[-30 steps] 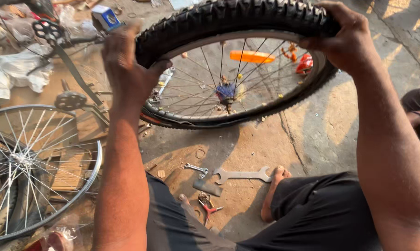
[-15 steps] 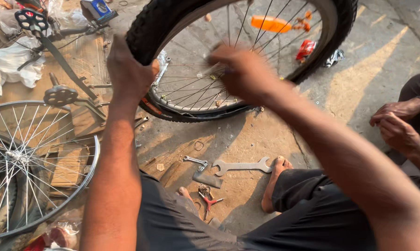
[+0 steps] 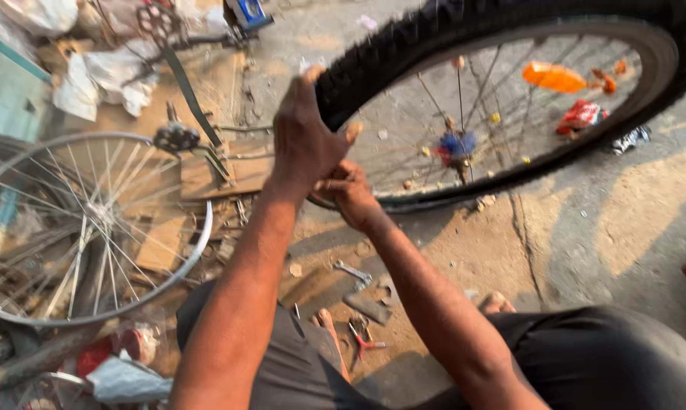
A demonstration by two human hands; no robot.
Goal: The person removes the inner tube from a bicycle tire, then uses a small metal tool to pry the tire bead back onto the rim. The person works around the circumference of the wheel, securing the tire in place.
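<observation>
Dirt ground (image 3: 586, 228): one tyred wheel (image 3: 403, 53), top cut off, gripped by left hand (image 3: 305, 137); right hand (image 3: 346, 190) closed at rim, grasp obscured; one bare rim (image 3: 92, 228); one spanner (image 3: 352, 272).

Both arms are seen bare from the wrist up, with no sleeve, watch or band worn on either. The left hand (image 3: 303, 144) and the right hand (image 3: 349, 193) are uncovered, without gloves or rings. Dark grey, almost black shorts (image 3: 586, 357) are worn over the legs. Below the shorts, bare toes (image 3: 497, 302) are seen, with no footwear on them.
</observation>
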